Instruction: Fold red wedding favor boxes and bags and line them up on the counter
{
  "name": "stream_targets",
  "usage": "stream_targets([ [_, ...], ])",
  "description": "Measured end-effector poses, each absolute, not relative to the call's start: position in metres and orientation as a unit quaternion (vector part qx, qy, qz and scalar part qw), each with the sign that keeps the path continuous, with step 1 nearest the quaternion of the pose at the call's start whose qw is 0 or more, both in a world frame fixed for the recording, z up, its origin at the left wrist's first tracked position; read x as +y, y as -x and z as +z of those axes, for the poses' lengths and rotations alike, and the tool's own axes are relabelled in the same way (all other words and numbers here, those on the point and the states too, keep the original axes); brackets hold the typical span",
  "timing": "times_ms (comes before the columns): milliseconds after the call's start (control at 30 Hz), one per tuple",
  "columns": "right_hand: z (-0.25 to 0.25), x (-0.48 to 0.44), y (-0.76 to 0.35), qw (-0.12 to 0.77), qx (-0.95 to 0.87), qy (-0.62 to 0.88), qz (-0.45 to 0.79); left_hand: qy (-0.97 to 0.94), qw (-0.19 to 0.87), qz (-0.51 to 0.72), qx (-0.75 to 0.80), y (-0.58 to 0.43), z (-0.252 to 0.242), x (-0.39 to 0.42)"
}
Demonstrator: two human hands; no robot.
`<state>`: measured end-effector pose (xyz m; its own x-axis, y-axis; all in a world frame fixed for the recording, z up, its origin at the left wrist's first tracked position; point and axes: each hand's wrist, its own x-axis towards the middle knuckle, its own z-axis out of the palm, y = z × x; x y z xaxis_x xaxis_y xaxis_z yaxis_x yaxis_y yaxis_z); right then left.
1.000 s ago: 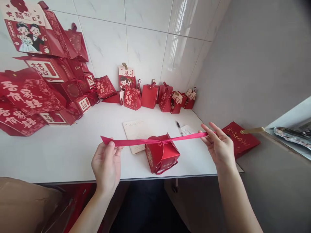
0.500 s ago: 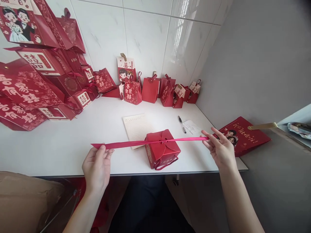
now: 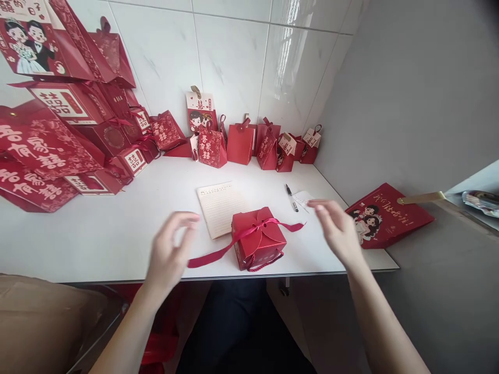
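Observation:
A small red box (image 3: 259,241) with a twisted cord handle sits near the table's front edge. Threaded through its top is a red ribbon (image 3: 212,257), its longer end lying to the left and its shorter end to the right. My left hand (image 3: 169,249), slightly blurred, hovers above the table beside the left ribbon end, thumb and fingers apart, holding nothing. On the other side my right hand (image 3: 337,231) is raised just past the right ribbon end, its fingers apart with nothing between them.
Behind the box lies a lined notepad (image 3: 224,208), with a pen (image 3: 291,198) and a paper slip to its right. Red gift boxes (image 3: 212,148) line the wall and pile up at left. A red bag (image 3: 390,218) leans at right.
Both hands have let go of the ribbon and moved inward. The ribbon, stretched straight before, now hangs loose with its ends down on either side of the box.

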<state>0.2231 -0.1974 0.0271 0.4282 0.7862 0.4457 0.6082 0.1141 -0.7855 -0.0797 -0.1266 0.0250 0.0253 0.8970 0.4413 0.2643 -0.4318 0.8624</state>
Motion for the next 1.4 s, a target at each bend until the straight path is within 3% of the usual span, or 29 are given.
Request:
stream_targets([
  [100,0.028,-0.180,-0.203,0.438,-0.579,0.628,0.281,-0.739,0.395,0.319,0.443,0.061,0.029,-0.131],
  [167,0.025,-0.172,-0.197,0.408,-0.576,0.604,0.370,-0.736,0.445,0.257,0.441,0.054,0.027,-0.132],
  [500,0.011,-0.184,-0.190,0.440,-0.502,0.456,0.588,-0.612,0.678,0.237,0.331,0.055,0.020,-0.124],
  [700,0.010,-0.195,-0.179,0.451,-0.467,0.463,0.604,-0.522,0.737,0.306,0.302,0.057,0.014,-0.115],
  [1067,0.019,-0.193,-0.195,0.390,-0.555,0.501,0.538,-0.580,0.709,0.215,0.338,0.062,0.007,-0.107],
  [1400,0.013,-0.189,-0.203,0.385,-0.521,0.510,0.566,-0.599,0.701,0.191,0.337,0.060,0.007,-0.107],
])
